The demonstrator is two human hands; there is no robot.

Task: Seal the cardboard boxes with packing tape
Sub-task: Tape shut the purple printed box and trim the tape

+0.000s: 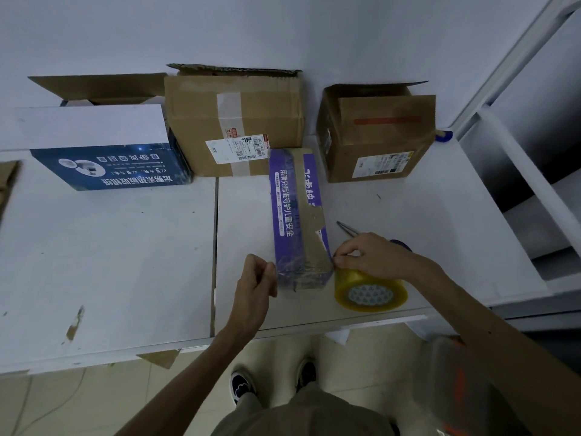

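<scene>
Here the long purple-and-brown cardboard box [295, 212] lies lengthwise on the white table [125, 247], its near end toward the person, with a glossy, wrinkled clear tape strip [301, 273] across that end. The left hand [256, 278] sits at the near left corner, fingers curled in against the thumb, apparently pinching the strip's end. The right hand [367, 256] pinches with thumb and fingertips at the near right corner, just above the yellowish roll of packing tape [369, 292] lying on the table beside the box. The strip seems to be getting stretched over the end seam. To do it well, keep both pinches pulling evenly so the film goes taut, lower it squarely onto the cardboard, then rub outward from the middle to chase the wrinkles out. The metal scissors [345, 228] lie just behind the right hand, handy for cutting. The torn paper on the box's top may grip tape poorly, so press there firmly.
</scene>
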